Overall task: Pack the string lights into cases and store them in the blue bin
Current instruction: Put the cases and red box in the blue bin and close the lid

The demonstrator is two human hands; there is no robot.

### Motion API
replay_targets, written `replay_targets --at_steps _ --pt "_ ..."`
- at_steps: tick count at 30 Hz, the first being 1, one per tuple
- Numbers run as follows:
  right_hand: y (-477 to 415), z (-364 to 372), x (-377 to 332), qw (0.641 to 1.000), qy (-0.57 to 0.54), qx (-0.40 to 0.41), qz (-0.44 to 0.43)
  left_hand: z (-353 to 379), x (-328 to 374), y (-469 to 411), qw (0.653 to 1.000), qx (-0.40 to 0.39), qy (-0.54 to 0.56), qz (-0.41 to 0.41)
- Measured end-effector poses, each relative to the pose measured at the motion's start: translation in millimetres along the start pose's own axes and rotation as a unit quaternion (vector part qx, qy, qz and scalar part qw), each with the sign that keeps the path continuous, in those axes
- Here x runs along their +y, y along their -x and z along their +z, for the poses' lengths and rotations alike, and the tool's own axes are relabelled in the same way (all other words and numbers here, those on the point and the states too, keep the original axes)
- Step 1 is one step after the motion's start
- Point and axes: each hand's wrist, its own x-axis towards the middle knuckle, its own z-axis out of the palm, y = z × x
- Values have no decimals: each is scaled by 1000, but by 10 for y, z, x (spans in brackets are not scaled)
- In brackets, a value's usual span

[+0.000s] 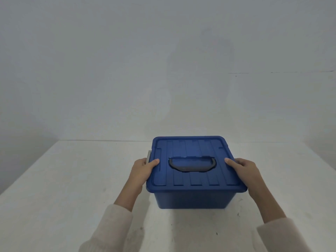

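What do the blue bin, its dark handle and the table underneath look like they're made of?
Blue lidded bin: moulded plastic by the look, with ribbed lid, rounded rim and soft sheen. Dark curved handle set into the lid: probably plastic too, smooth and duller. White table: matt and speckled with marks; painted wood or laminate, hard to tell.

Bin (190, 199) on table (54, 179), lid (196, 177) on top; left hand (143, 170) at left edge, right hand (243, 170) at right.

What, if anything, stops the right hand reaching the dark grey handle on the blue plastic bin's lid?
Likely nothing, so yes. The right hand grips the right edge of the blue plastic lid, thumb on top; the dark grey handle lies flat, uncovered, mid-lid.
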Motion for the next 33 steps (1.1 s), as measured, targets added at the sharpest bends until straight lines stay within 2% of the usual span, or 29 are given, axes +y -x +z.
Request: replay_targets --at_steps 6,10,14,15,17,18,20,22,25,28,31,33 --pt "-26 15 33 1000 3 8 -16 74 -37 -12 989 70 -101 81" --pt "-43 25 50 1000 8 12 -22 111 -77 6 964 109 -191 151" --pt "-60 18 53 999 11 14 -27 134 -64 12 956 120 -213 164" --pt "-61 20 54 999 12 14 -29 136 -63 1 961 114 -195 160" --pt "-61 24 61 999 11 13 -31 128 -34 3 985 97 -93 112" --pt "-59 26 64 999 12 12 -32 106 -29 8 995 78 -17 67" --pt "-60 24 69 999 10 13 -36 58 -33 41 993 25 108 -34" --pt "-63 20 71 999 8 15 -37 30 -32 94 988 -13 140 -66" --pt "-72 23 76 999 6 15 -40 76 -31 118 988 19 146 -46" --pt "-78 27 87 999 6 14 -41 123 -39 93 992 64 109 -7" --pt "-86 21 95 999 7 18 -44 154 -49 62 992 101 -1 75" --pt "-85 24 95 999 8 19 -45 149 -69 45 980 119 -96 125"
